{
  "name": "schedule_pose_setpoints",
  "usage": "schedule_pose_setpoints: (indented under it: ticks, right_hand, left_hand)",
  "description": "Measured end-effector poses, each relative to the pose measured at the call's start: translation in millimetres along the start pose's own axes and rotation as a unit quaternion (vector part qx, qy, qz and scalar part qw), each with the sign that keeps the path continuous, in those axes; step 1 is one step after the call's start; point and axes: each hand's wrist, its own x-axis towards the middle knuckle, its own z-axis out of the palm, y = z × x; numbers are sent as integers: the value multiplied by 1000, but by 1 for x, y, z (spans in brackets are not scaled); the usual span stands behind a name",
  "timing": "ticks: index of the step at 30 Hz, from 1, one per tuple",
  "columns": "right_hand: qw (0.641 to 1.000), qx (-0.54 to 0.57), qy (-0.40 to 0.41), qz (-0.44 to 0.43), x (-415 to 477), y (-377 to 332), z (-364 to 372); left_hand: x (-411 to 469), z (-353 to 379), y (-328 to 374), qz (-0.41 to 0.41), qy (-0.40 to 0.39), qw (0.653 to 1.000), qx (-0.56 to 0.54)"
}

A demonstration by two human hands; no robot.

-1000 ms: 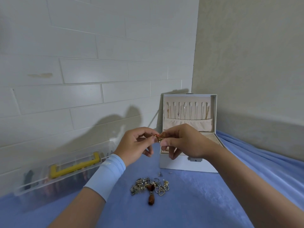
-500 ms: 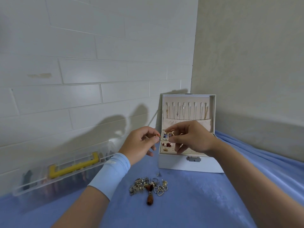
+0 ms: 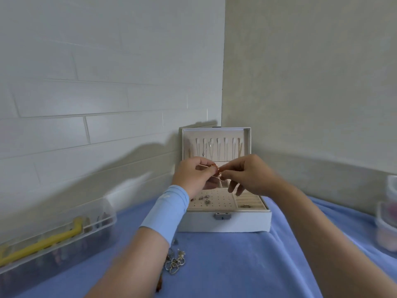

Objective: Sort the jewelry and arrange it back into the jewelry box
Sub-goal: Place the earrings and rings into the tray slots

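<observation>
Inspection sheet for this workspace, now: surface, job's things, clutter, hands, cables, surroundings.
Surface: blue cloth.
Job's things: white box open, lid upright with chains hanging; small pieces in its tray; gold piece held over it; loose pile on the cloth in front, partly behind the left forearm.
Clutter: clear case with yellow handle at left; clear tubs at right edge.
Hands: left hand and right hand both pinch the gold piece.
Cables: nothing seen.
Surroundings: brick wall left, beige wall right.

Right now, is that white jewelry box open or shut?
Open. The lid of the jewelry box stands upright by the wall, necklaces hang inside it, and the padded tray below lies uncovered.
</observation>
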Motion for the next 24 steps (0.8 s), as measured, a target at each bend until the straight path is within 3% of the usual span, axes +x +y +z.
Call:
schedule_pose_setpoints:
  ticks: [5,12,17,24]
  right_hand:
    - [994,-91,54,24,9,33,-26]
    - [987,-122,87,51,13,70,-22]
    - [990,-117,53,54,13,75,-17]
    - [978,-204,-2,43,6,66,-26]
  left_hand:
    - [18,29,-15,20,-36,993,107]
    - [38,47,-41,92,-44,959,265]
    - [36,44,-47,86,-89,936,328]
    - [31,44,-46,94,-120,922,356]
